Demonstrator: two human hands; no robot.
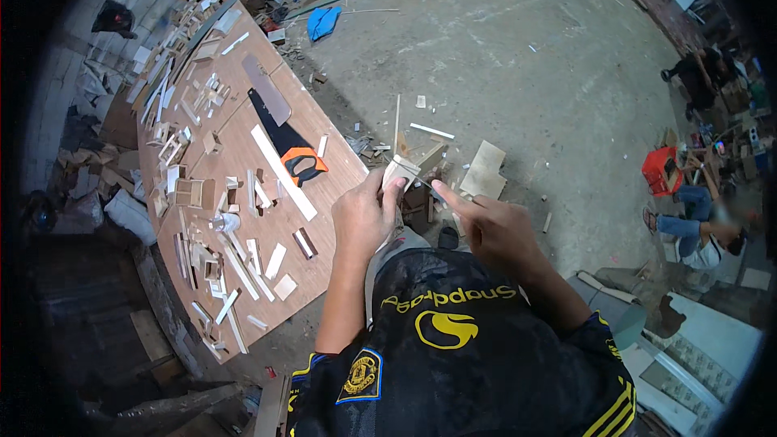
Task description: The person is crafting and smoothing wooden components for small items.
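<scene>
My left hand [368,214] grips a small piece of pale wood [401,168] at the centre, its thumb pressed on the near face; a thin upright strip [396,121] shows behind it. My right hand [494,231] is to the right, index finger stretched toward the wood and other fingers curled around a thin dark tool [425,182] that meets the piece; what kind of tool is too small to tell. To the left, a plywood worktable [324,154] bears an orange-and-black handsaw [303,163], a metal blade [267,89], a small bottle [227,222] and several wood offcuts.
A pale board [486,168] lies beyond my right hand on the concrete floor [550,73]. At right, a person in jeans [692,226] sits near a red crate [660,170], and another person [700,81] is farther back. A blue plastic piece [322,23] and wood scraps lie at the back.
</scene>
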